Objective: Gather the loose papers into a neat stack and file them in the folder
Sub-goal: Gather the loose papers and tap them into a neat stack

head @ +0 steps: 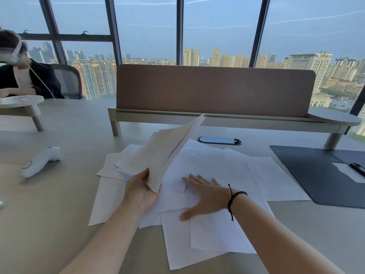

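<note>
Left hand [141, 191] grips a raised sheaf of white papers [167, 147] by its near corner. Right hand [205, 194] lies flat, fingers spread, on loose white paper sheets [266, 175] scattered over the beige counter [59, 194]. Open dark folder [308, 173] sits right of them.

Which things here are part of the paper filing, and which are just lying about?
Part of the job:
- held sheets, gripped by left hand
- loose papers, right hand flat on them
- open folder

Lying about:
- white handheld device
- pen on folder
</note>
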